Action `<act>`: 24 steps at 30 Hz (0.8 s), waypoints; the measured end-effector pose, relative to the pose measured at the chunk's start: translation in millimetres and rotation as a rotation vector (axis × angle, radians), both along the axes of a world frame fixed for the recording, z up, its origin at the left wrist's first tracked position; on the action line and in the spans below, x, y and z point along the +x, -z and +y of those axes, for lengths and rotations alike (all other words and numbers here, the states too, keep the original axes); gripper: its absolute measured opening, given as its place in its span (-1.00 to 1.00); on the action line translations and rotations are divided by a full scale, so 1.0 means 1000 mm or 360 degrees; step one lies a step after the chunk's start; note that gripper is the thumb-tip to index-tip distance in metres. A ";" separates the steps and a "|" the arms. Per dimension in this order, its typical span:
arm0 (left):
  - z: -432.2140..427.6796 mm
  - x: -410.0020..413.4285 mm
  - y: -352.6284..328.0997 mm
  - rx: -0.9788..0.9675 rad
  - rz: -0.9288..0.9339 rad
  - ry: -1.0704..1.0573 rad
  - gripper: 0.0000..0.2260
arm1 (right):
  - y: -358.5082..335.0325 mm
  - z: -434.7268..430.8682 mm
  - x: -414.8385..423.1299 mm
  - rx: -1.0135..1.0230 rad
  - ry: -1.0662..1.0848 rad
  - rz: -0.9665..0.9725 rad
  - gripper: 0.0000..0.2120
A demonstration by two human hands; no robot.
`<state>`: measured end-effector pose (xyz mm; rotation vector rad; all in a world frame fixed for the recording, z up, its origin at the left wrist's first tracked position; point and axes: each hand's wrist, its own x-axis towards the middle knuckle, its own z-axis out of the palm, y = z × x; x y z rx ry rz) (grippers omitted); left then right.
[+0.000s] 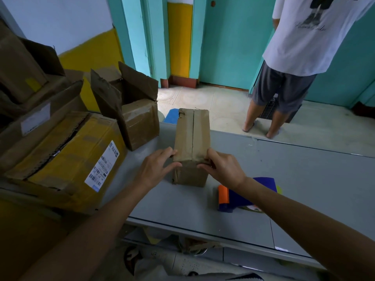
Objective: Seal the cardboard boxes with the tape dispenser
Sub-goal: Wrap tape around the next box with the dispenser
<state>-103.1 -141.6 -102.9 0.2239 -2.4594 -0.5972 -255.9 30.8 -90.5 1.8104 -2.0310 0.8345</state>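
Head view: a small closed box [192, 136] stands on end at the middle of the frame, on the grey worktop [304, 175]. The left grip [159, 166] wraps the near top-left corner, fingers down the side and thumb across the front face. The right grip [223, 169] pinches the near top-right corner with curled fingers. Both hold only the box. Its top flaps meet along a centre seam. Brown tape seems to lie beside that seam and fold over the near edge, but I cannot tell whether the seam is fully covered.

The step looks like squaring the box and pressing the flaps or tape end flat at the near edge. The dispenser [231, 197], blue and orange, lies idle on the worktop lower right of the box, partly under the right forearm. The next move probably needs one grip to let go and fetch it while the other keeps the flaps down.

At left centre an open box [140, 118] stands with its flaps up. A yellow-taped box [67, 157] with a white label lies lower left, with more cartons stacked in the upper left. Beyond the worktop are pale floor tiles, teal walls and a door, and a yellow band. A person [300, 47] in a white shirt stands in the upper right.
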 end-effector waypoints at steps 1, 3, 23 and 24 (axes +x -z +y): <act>-0.001 0.001 -0.001 -0.0088 0.0006 0.0003 -0.41 | -0.001 0.000 0.000 -0.0005 0.0008 0.0025 -0.68; 0.000 0.000 -0.003 -0.0311 -0.0002 -0.0067 -0.52 | -0.005 -0.003 0.001 -0.0017 0.0045 0.0058 -0.61; -0.008 0.007 -0.022 0.0090 -0.0301 0.0073 -0.74 | -0.040 0.007 -0.017 0.0757 -0.0110 -0.0565 -0.78; -0.006 0.005 -0.020 0.0062 -0.0297 0.0034 -0.74 | -0.039 0.007 -0.016 0.0743 -0.0081 -0.0535 -0.80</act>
